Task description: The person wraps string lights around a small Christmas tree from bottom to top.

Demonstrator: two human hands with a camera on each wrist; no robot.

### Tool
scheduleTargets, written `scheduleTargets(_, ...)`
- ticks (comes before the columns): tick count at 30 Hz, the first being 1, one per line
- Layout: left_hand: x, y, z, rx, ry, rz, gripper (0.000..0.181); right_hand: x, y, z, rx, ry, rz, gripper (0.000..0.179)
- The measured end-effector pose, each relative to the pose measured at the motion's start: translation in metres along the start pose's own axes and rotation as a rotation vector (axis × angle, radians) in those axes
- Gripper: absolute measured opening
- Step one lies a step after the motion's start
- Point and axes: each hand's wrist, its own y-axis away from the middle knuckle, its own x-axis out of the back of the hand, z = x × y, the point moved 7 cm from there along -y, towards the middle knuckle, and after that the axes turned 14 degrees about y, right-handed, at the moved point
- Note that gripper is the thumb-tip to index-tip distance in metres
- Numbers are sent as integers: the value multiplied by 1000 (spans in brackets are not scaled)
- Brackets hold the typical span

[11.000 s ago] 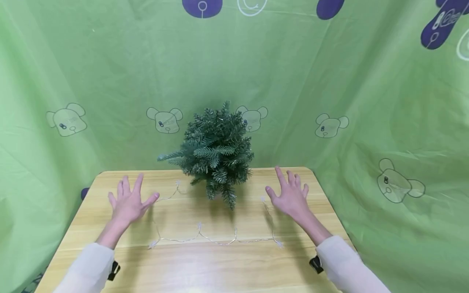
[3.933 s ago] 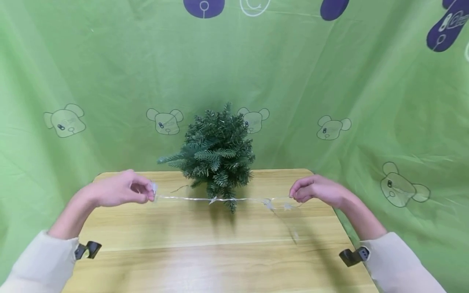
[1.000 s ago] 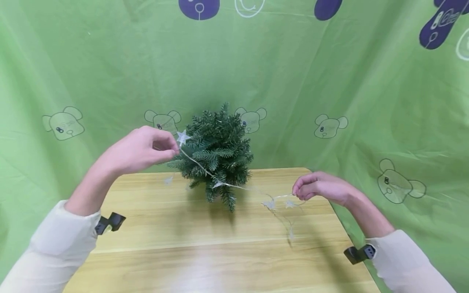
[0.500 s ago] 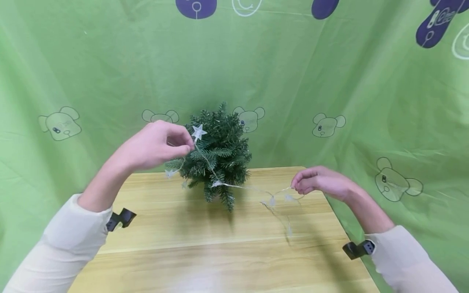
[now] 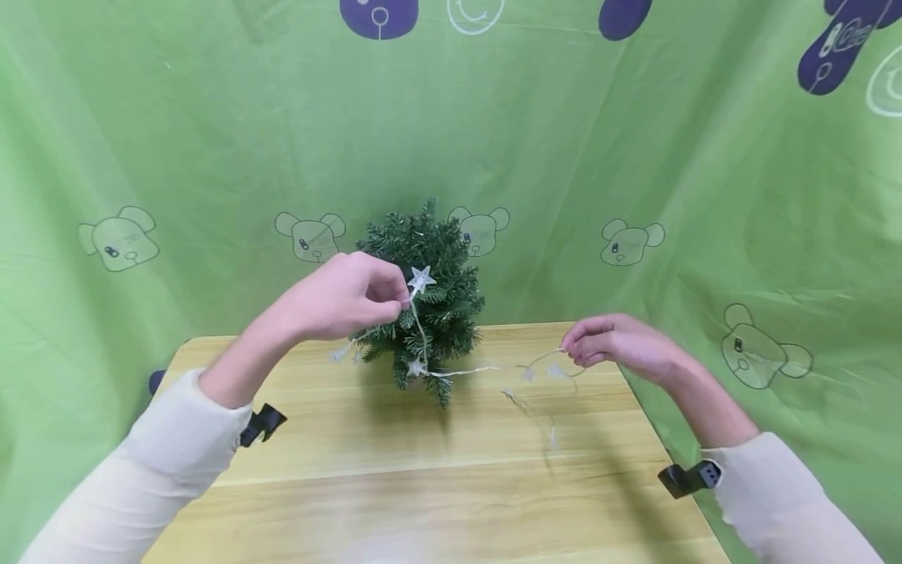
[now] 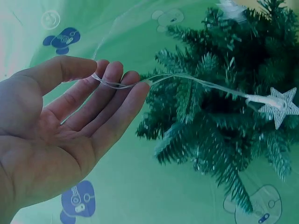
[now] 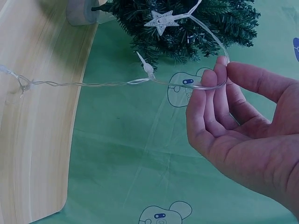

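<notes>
A string of star fairy lights (image 5: 479, 370) hangs between my two hands. My left hand (image 5: 341, 298) pinches its clear wire between thumb and fingertips in front of the small artificial Christmas tree (image 5: 451, 313). Just past those fingertips a star light (image 5: 421, 280) points up, and another star (image 6: 279, 107) shows large in the left wrist view. Off to the tree's right, my right hand (image 5: 620, 345) pinches the wire too. From there the string sags leftward across the tree's lower front, and a loose end (image 5: 552, 435) dangles below. The right wrist view shows a star (image 7: 162, 22) before the branches.
The tree stands on a light wooden table (image 5: 395, 486), its round pale base (image 7: 81, 12) visible in the right wrist view. A green cloth (image 5: 535, 141) printed with bear heads surrounds the back and sides. Black wrist cameras (image 5: 262, 425) sit at both cuffs.
Earlier both hands were spread and the string lay on the table; then they lifted it taut. Since then my left hand has moved right, across the tree's front. My right hand stays nearly still.
</notes>
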Motion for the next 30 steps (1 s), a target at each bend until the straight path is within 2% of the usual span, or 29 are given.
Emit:
scheduleTargets(7, -18, -8, 2, -4, -13, -29, 8, 5, 4, 1, -8, 22, 17, 32)
scheduleTargets(16, -41, -26, 0, -11, -49, -43, 8, 9, 10, 2, -18, 7, 26, 30)
scheduleTargets(30, -81, -56, -14, 4, -135, -76, 7, 9, 16, 5, -29, -4, 34, 30)
